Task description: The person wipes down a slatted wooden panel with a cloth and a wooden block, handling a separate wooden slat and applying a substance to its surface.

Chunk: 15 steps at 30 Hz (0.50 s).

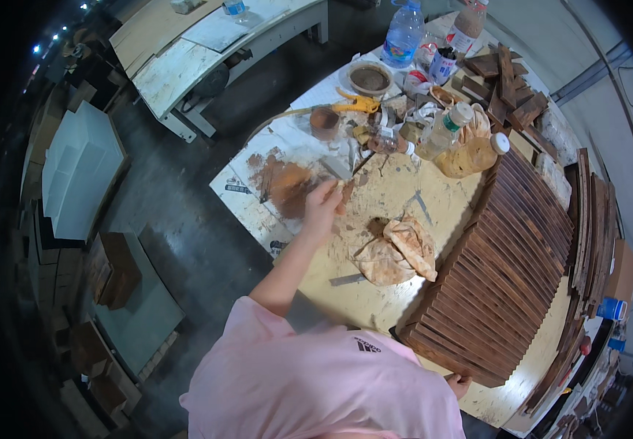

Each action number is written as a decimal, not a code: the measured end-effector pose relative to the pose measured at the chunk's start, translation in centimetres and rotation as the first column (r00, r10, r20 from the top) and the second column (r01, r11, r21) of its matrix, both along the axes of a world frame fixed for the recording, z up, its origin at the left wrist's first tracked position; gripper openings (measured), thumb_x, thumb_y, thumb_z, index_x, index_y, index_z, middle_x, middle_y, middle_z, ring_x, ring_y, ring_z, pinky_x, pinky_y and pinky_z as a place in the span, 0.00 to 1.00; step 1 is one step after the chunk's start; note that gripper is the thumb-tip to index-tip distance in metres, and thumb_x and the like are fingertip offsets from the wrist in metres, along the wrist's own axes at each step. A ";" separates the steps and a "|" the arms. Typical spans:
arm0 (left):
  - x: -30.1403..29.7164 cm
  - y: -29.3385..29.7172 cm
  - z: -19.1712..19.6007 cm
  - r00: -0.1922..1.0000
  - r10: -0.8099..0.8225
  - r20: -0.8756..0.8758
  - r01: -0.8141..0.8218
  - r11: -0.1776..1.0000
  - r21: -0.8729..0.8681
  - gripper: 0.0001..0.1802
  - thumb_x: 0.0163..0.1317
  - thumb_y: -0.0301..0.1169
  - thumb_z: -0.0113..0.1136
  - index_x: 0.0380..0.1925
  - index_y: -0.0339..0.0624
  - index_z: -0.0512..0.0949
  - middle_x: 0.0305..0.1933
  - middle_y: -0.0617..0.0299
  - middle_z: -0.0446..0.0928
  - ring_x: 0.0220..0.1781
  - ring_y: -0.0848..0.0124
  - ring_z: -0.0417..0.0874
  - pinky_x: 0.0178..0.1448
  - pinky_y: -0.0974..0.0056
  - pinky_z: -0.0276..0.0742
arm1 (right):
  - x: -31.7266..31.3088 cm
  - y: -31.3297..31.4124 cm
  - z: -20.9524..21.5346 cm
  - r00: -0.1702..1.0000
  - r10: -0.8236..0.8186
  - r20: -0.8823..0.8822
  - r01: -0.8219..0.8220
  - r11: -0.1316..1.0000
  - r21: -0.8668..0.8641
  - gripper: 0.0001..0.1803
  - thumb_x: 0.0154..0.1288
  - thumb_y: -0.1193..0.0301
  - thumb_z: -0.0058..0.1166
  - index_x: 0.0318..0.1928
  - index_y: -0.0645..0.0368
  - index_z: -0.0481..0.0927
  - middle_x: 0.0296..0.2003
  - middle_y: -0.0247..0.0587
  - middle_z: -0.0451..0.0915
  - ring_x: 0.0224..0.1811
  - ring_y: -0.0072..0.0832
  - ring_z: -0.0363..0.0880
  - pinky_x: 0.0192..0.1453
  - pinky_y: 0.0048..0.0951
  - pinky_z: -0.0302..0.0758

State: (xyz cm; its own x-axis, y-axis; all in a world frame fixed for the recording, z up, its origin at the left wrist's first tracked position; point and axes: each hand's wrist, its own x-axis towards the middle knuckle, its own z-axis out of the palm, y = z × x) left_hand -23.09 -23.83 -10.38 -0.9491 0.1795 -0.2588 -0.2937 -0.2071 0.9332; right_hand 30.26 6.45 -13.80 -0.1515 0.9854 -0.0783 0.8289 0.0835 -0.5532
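My left hand (321,211) reaches over the table beside a patch of brown paste or powder (287,184). Its fingers are closed around what looks like a scraper, whose flat grey blade (335,167) sticks out past the fingertips. Low on the right, my right hand (460,385) shows only in part beyond the pink shirt. Its fingers are curled close to the near corner of a dark brown ribbed wooden panel (488,285); whether they grip it is hidden. Between the hands lies a crumpled, stained cloth (397,252), with a thin grey metal strip (347,279) beside it.
Bottles of yellowish liquid (466,157), a brown cup (324,123), a bowl (369,77) and a yellow-handled tool (356,102) crowd the table's far side. Dark wood offcuts (507,77) are heaped behind. Curved wooden strips (587,227) lie along the right. Another workbench (184,55) stands far left.
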 end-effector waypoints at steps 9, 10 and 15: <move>-1.7 -5.5 0.8 0.957 0.194 -0.216 -0.224 0.966 -0.126 0.20 0.61 0.16 0.65 0.54 0.38 0.80 0.41 0.67 0.82 0.33 0.82 0.77 0.37 0.76 0.72 | 2.2 0.8 -1.4 0.997 0.042 -0.068 -0.043 0.999 -0.014 0.12 0.62 0.78 0.46 0.45 0.67 0.76 0.41 0.51 0.82 0.43 0.41 0.80 0.53 0.36 0.74; -2.1 -6.6 0.5 0.939 0.221 -0.265 -0.263 0.956 -0.133 0.22 0.60 0.16 0.65 0.56 0.39 0.79 0.41 0.67 0.83 0.34 0.81 0.79 0.38 0.76 0.74 | 2.3 0.9 -1.6 0.997 0.033 -0.074 -0.035 0.999 -0.024 0.12 0.62 0.78 0.46 0.45 0.67 0.75 0.41 0.50 0.82 0.43 0.41 0.79 0.53 0.36 0.74; -2.6 -9.6 0.7 0.922 0.179 -0.343 -0.305 0.882 -0.360 0.24 0.58 0.15 0.66 0.56 0.40 0.80 0.51 0.62 0.78 0.36 0.77 0.82 0.39 0.73 0.77 | 1.0 0.0 -0.5 0.998 0.028 -0.051 -0.028 1.000 0.012 0.09 0.62 0.78 0.46 0.42 0.67 0.74 0.39 0.49 0.81 0.41 0.40 0.78 0.50 0.35 0.74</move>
State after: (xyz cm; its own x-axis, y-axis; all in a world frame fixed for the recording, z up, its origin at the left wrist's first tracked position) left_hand -25.70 -33.38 -9.72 -0.9916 -0.1244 0.0359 0.0141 0.1720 0.9850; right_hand 31.23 6.44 -14.35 -0.1827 0.9814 -0.0585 0.7970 0.1130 -0.5933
